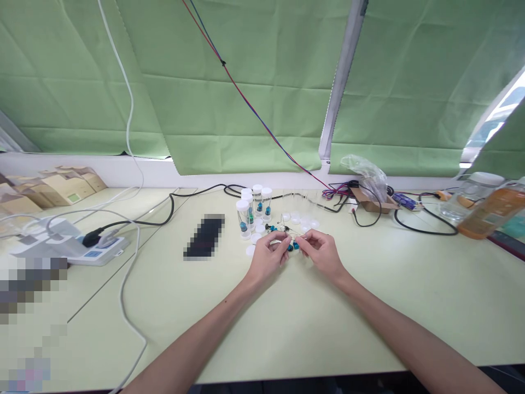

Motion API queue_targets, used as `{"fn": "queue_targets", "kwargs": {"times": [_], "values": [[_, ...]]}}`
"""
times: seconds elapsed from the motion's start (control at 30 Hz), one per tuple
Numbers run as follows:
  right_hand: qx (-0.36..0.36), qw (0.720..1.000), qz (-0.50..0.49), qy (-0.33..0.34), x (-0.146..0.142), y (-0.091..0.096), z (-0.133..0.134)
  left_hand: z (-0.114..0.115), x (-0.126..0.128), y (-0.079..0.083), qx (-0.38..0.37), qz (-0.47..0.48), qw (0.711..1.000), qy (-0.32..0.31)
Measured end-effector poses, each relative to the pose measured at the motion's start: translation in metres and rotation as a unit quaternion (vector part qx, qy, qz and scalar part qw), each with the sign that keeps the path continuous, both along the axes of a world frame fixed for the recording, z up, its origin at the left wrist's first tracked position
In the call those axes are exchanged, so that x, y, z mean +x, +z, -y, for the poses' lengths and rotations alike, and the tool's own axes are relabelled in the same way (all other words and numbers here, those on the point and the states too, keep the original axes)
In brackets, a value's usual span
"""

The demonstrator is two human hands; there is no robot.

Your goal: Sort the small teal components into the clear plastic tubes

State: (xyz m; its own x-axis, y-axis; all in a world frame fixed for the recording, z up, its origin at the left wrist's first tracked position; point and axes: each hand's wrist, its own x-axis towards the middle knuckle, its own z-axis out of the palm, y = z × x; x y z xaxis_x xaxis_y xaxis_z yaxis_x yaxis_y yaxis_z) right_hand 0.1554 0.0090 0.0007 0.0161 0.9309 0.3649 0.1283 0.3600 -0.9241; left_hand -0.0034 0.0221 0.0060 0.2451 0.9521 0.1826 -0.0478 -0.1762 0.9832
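Note:
My left hand (268,254) and my right hand (322,250) meet over the table, thumb and fingers of each pinched together. Whatever they pinch is too small to make out. Just below and between the fingertips lie small teal pieces (296,245), some with dark parts. Behind my left hand stand several clear tubes with white caps (243,204), upright, with teal or green pieces inside. Loose white caps (256,238) lie flat beside the tubes. More white caps (307,223) are spread behind my right hand, in front of clear tubes (314,198) without caps.
A pixelated dark flat object (204,236) lies left of the tubes. Farther left is a white power strip (98,251) with cables, and cardboard boxes (68,186). At back right are a plastic bag (367,175) on a small box, black cables (426,230) and an orange bottle (492,212).

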Motion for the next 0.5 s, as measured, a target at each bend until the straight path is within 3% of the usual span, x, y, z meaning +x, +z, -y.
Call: {"fn": "queue_targets", "kwargs": {"times": [0.5], "values": [[-0.032, 0.998, -0.032, 0.033, 0.0015, 0.0023, -0.0011, 0.0001, -0.0008, -0.001, 0.057, -0.024, 0.998, 0.02]]}}
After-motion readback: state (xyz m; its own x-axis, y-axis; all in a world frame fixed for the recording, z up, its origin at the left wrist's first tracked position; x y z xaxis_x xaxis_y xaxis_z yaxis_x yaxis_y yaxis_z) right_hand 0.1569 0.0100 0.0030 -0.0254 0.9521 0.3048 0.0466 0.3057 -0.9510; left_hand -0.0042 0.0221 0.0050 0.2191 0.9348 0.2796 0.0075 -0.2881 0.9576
